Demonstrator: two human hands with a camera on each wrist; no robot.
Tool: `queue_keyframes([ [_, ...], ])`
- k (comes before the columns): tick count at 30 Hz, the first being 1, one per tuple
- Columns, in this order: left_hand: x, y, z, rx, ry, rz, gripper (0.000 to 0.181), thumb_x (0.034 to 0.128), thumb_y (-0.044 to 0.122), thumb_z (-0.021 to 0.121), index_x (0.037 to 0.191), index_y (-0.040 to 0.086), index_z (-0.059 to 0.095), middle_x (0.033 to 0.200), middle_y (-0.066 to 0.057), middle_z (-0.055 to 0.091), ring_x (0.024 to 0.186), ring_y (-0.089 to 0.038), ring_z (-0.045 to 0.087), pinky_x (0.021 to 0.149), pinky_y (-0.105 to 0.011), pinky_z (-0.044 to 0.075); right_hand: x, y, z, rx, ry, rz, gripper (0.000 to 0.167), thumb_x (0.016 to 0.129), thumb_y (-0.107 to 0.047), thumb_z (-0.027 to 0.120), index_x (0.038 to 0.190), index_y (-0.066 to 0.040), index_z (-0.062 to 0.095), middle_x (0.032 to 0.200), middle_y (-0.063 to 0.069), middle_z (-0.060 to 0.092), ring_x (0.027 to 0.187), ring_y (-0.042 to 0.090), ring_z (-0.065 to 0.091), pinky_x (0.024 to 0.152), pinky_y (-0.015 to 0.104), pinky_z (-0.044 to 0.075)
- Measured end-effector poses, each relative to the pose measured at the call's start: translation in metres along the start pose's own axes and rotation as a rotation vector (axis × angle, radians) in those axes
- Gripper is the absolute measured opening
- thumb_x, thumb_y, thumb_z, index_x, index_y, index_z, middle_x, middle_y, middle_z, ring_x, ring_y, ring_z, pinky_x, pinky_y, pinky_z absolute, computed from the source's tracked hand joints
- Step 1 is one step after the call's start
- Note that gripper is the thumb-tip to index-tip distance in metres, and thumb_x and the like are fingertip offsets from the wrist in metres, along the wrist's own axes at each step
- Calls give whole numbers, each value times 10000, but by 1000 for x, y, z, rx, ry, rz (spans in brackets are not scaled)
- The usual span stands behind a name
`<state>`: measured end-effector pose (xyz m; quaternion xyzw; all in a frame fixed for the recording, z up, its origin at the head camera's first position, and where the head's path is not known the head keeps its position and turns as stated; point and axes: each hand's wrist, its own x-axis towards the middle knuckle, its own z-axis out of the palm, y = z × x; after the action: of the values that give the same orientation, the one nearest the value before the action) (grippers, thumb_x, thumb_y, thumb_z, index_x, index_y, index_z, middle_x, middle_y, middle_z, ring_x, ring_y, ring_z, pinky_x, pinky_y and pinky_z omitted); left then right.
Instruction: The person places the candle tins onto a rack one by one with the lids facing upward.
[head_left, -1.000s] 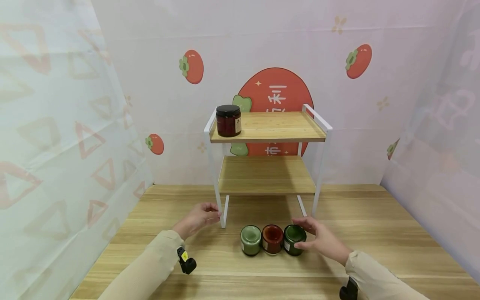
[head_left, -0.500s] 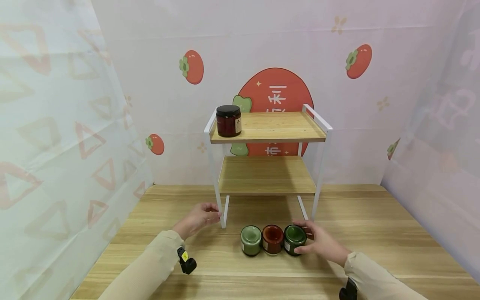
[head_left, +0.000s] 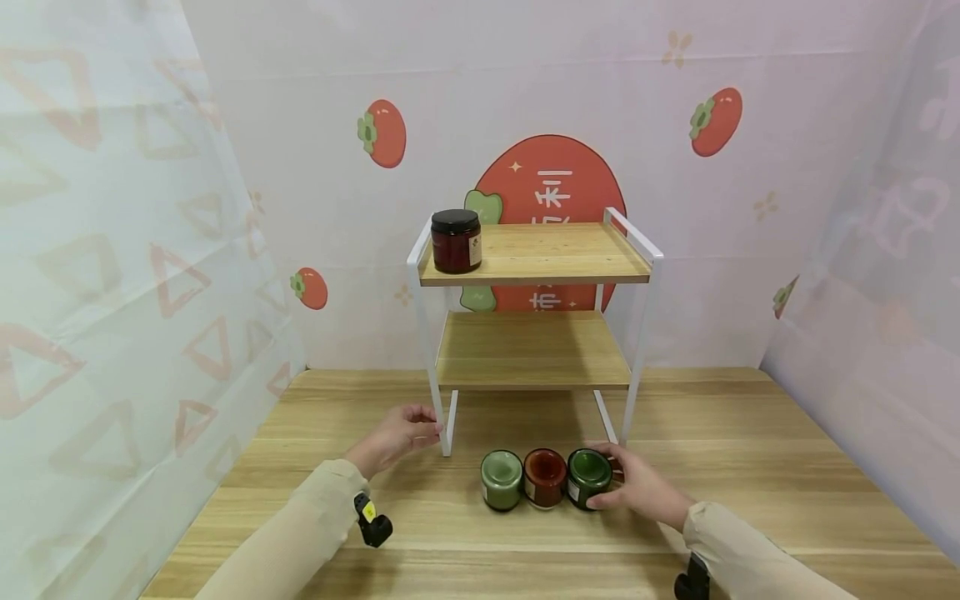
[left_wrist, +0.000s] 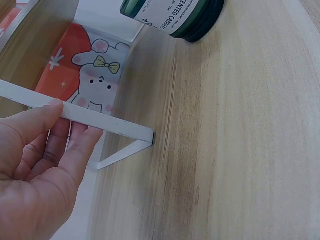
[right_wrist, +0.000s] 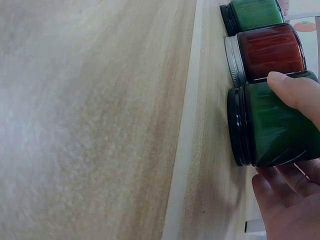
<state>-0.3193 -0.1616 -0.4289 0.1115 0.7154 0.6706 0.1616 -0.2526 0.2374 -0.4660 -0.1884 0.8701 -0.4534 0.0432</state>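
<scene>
Three jars stand side by side on the table before the shelf: a light green jar (head_left: 502, 481), a red-brown jar (head_left: 545, 478) in the middle and a dark green jar (head_left: 589, 479) at the right. My right hand (head_left: 637, 483) curls round the dark green jar from the right; in the right wrist view the thumb lies on the green glass (right_wrist: 280, 125) and the other fingers are at its far side. With thumb and fingertips, my left hand (head_left: 399, 437) pinches the shelf's white front left leg (left_wrist: 107, 121) near its foot.
The three-tier shelf has a wooden top board (head_left: 555, 252) and a middle board (head_left: 532, 350). A dark red jar with a black lid (head_left: 456, 242) stands on the top board's left end. Printed cloth (head_left: 300, 125) hangs behind and at both sides of the table (head_left: 712, 433).
My right hand has drawn in closer round the dark green jar, its fingers slightly more curled. The left hand and the jars look unmoved.
</scene>
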Motion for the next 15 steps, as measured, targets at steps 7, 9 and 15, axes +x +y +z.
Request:
queue_keyframes([
  [7, 1, -1, -2, -12, -12, 3, 120, 935, -14, 582, 1026, -52, 515, 964, -49, 556, 1001, -216, 603, 902, -284, 556, 0, -1, 2, -43, 7, 12, 796, 653, -220, 897, 1279, 62, 494, 1154, 126, 634, 1056, 275, 596, 867, 237, 496],
  [9, 1, -2, -3, -19, -17, 4, 119, 933, -15, 585, 1022, -52, 516, 962, -48, 557, 990, -203, 606, 903, -285, 556, 0, -2, 3, -49, 7, 18, 796, 648, -219, 898, 1274, 65, 496, 1149, 123, 638, 1060, 282, 598, 885, 268, 495],
  [15, 1, -2, -2, -8, -10, 3, 116, 931, -14, 588, 1019, -49, 520, 961, -47, 563, 995, -208, 610, 900, -287, 558, -3, -6, 3, -35, 0, 33, 782, 650, -208, 896, 1265, 65, 499, 1153, 131, 638, 1083, 316, 595, 929, 400, 484],
])
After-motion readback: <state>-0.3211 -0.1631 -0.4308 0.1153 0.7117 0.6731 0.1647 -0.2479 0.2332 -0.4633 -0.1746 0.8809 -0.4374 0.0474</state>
